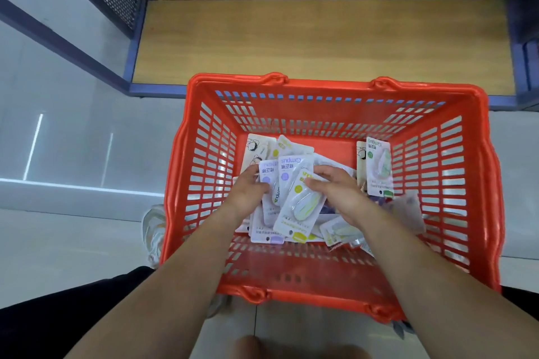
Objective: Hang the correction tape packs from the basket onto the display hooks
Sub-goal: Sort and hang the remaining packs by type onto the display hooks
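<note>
Slotted red plastic basket (320, 88), glossy flat packs (300, 208)

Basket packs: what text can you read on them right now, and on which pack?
"Campus", upside down: middle pack.
"修正带", upside down beneath it: same pack, and left pack in the left hand.
"Campus", upside down, blurry: green pack standing at right.
Yellow pack in the right hand: brand cut off by fingers.
Small print on all packs: too small to read.
</note>
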A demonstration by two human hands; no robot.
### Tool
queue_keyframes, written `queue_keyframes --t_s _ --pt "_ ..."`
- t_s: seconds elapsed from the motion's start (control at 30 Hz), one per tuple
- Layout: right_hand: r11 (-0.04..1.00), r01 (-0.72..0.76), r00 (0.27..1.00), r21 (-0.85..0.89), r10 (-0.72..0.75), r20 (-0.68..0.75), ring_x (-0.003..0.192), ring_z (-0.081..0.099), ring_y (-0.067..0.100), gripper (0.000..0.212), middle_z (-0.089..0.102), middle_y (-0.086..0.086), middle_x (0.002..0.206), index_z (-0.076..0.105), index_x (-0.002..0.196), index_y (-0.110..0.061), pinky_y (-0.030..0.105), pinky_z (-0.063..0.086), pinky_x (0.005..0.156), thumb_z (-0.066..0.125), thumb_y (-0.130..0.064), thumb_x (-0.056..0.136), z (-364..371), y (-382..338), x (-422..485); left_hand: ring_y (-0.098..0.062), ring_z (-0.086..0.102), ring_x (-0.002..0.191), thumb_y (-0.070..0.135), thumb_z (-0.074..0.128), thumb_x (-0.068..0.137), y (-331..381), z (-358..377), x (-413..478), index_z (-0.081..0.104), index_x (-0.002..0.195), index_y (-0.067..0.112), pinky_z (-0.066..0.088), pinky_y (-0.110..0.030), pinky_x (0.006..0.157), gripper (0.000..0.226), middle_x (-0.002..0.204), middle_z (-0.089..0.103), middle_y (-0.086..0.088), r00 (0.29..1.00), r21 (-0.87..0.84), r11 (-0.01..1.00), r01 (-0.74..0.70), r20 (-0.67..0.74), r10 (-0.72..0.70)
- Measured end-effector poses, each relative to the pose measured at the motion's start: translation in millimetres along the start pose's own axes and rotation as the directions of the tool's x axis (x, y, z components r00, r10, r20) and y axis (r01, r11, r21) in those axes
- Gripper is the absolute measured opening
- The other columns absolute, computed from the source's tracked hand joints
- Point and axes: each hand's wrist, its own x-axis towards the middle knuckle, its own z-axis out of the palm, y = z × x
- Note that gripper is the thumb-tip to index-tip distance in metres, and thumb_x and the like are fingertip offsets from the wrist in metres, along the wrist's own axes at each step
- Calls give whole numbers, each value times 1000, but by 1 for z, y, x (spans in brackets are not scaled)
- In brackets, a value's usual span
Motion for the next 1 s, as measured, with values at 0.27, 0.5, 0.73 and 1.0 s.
queue_keyframes --t_s 0.27,0.5,0.73,1.0 --pt "999 -15 999 -42 16 33 105 73 15 20 76 -6 116 76 113 -17 42 54 98 74 -20 93 2 8 4 -14 70 111 28 80 89 -11 2 11 61 127 24 54 -47 103 43 120 72 5 998 -79 997 -10 58 15" --pt "1000 -12 997 -6 11 -72 101 74 23 18 75 5 110 72 104 -18 44 59 90 80 -13 88 -4 11 2 -17 69 115 44 85 67 -13 3 11 59 129 30 52 -51 104 68 126 69 9 998 -98 994 -39 54 45" --pt "998 4 993 -64 -11 -114 96 67 17 12 70 -6 108 68 91 -21 33 51 74 74 -11 93 -19 0 0 -9 68 106 21 74 95 -13 -1 13 57 131 21 53 -25 84 40 116 68 14 997 -126 990 -62 48 68" --pt "832 69 945 -550 -231 -232 124 58 22 26 62 0 128 71 118 -26 39 45 107 70 -16 94 -46 0 12 -16 71 110 20 75 94 -11 -5 14 60 130 20 57 -38 94 39 119 72 6 998 -145 988 -50 21 54"
